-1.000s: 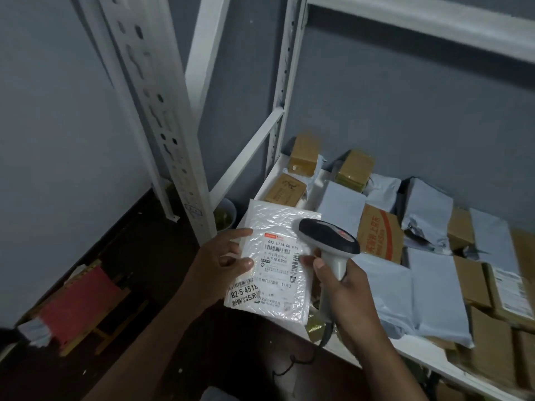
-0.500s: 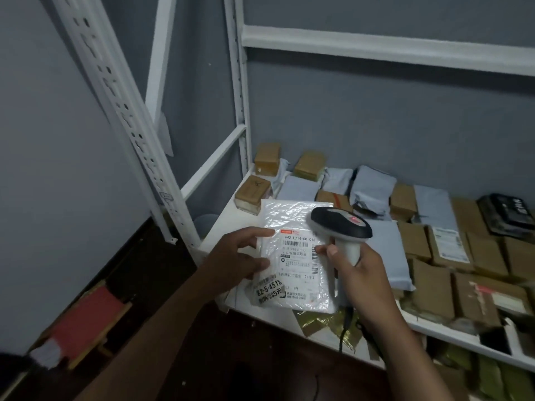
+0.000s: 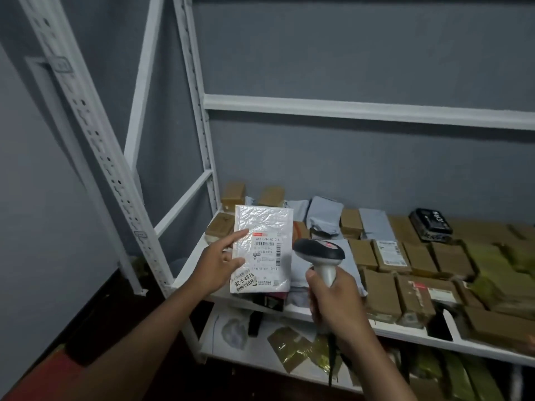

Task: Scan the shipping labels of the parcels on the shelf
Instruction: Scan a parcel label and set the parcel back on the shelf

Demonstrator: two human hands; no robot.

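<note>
My left hand [image 3: 217,264] holds a white bubble-wrap parcel [image 3: 265,224] upright by its left edge, thumb on the front. Its shipping label [image 3: 266,257] with barcodes faces me. My right hand [image 3: 335,302] grips the handle of a grey and black barcode scanner [image 3: 320,250], whose head sits just right of the label. Behind both, the white shelf [image 3: 405,334] carries several brown cardboard boxes [image 3: 382,293] and grey poly mailers [image 3: 321,214].
A black parcel [image 3: 431,224] lies at the back of the shelf. White perforated uprights [image 3: 95,151] stand to the left. An upper shelf rail [image 3: 362,110] crosses above. The lower shelf [image 3: 231,351] holds gold-green packets [image 3: 295,348]. The scanner cable [image 3: 333,363] hangs below my right hand.
The view has tilted up and both hands have risen. My left hand has lifted the parcel more upright; the scanner now sits to the right of the label instead of over it.
</note>
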